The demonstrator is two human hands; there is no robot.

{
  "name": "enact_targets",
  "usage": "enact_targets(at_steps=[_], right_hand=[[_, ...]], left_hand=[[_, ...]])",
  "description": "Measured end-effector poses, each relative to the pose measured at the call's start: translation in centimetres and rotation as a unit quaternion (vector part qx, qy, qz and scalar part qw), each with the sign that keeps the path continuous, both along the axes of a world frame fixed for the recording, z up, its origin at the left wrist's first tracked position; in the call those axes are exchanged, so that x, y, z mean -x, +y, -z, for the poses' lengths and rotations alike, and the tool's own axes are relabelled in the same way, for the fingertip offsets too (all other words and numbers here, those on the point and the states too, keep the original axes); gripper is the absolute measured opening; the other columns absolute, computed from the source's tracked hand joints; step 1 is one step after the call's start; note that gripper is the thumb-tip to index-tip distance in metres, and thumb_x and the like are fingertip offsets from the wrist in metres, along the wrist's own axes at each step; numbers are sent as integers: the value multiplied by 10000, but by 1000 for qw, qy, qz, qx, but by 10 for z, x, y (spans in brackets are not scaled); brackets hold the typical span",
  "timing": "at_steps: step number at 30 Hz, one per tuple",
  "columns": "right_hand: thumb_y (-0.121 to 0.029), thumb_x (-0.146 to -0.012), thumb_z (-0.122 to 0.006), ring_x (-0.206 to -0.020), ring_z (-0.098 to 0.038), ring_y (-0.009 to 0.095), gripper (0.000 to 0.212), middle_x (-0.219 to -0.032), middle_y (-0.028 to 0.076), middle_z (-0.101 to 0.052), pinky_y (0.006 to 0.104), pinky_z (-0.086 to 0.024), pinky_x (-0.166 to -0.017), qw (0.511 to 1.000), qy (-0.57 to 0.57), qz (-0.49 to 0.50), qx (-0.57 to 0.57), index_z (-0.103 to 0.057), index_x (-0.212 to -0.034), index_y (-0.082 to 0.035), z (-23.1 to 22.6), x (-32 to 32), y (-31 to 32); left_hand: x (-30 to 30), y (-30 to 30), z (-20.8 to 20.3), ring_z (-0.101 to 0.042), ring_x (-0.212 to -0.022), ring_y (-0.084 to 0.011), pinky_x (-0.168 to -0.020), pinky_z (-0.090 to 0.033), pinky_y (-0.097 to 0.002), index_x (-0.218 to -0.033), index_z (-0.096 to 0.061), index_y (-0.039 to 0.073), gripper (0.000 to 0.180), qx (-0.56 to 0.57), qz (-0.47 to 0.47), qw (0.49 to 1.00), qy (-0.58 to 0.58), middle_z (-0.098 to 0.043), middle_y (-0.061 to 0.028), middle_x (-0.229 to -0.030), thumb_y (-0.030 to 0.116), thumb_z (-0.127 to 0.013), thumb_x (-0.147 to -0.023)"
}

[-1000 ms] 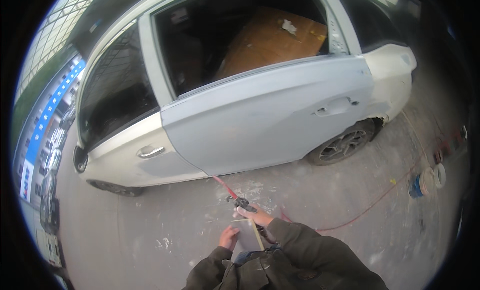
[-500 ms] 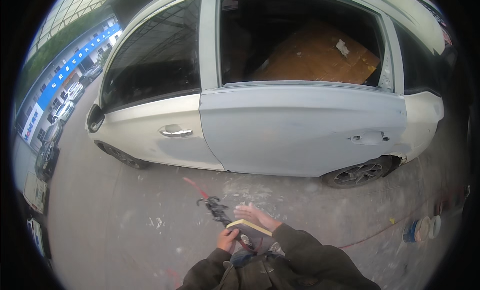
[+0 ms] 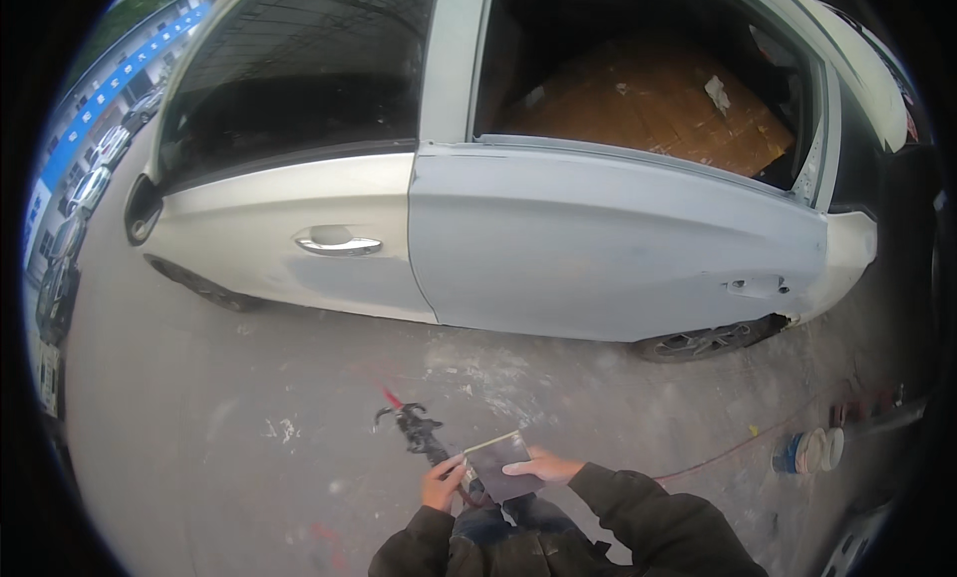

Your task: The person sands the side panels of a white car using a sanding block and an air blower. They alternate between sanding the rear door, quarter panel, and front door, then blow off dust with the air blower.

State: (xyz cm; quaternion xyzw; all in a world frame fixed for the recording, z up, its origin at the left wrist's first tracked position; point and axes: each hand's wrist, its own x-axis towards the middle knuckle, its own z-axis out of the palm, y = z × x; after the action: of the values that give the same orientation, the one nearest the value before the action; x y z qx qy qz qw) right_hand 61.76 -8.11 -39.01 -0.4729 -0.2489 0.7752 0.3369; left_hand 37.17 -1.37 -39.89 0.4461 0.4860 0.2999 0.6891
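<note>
A pale car with a grey rear door spans the view beyond the person, standing on a grey floor marked with white smears. Nearer, a black tool with a red end points toward the car, just beside the left hand, whose fingers pinch the left edge of a dark flat pad in front of the body, while the right hand grips its right side, thumb on top.

I count: my hands, two; dark flat pad, one; pale car, one; its side doors, two; wheels in view, two; chrome handle, one; side mirror, one.
</note>
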Motion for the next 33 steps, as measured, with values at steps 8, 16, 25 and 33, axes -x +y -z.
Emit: enact_targets(at_steps=[8,16,25,33], right_hand=[[-240,-912,-687,-973,-615,165,425,-1073,128,-679,323,-483,-853,835,-451,249,-196,-600,-1208,53,-35,-104,79],[9,-796,-632,-1192,-577,378,487,-1288,207,-596,433,-457,-1026,75,-784,275,-551,-598,-1282,6,-6,-212,144],[-103,-783,-618,-1407,-377,399,665,-1481,254,-433,493,-274,-1186,77,-758,269,-590,-466,-1420,9,-1,-165,321],[-171,-941,-452,-1438,-368,273,522,-1528,145,-423,418,-237,-1219,-7,-779,76,-622,-447,-1445,-37,-64,-156,351]], left_hand=[[77,123,129,-534,-709,-97,-568,-444,-244,-1469,-458,100,633,-110,-172,976,77,-569,-60,-1100,72,-663,-871],[64,184,248,-440,-640,-115,-483,-400,-227,-1593,-25,306,882,-202,-258,937,-123,-494,-64,-1281,65,-576,-948],[60,99,333,-374,-525,-63,-384,-302,-187,-1559,-110,284,747,-55,-366,881,-293,-525,-25,-957,92,-550,-986],[-11,97,343,-292,-419,-71,-359,-212,-230,-799,-520,139,273,80,-290,903,-305,-361,38,-563,295,-534,-1023]])
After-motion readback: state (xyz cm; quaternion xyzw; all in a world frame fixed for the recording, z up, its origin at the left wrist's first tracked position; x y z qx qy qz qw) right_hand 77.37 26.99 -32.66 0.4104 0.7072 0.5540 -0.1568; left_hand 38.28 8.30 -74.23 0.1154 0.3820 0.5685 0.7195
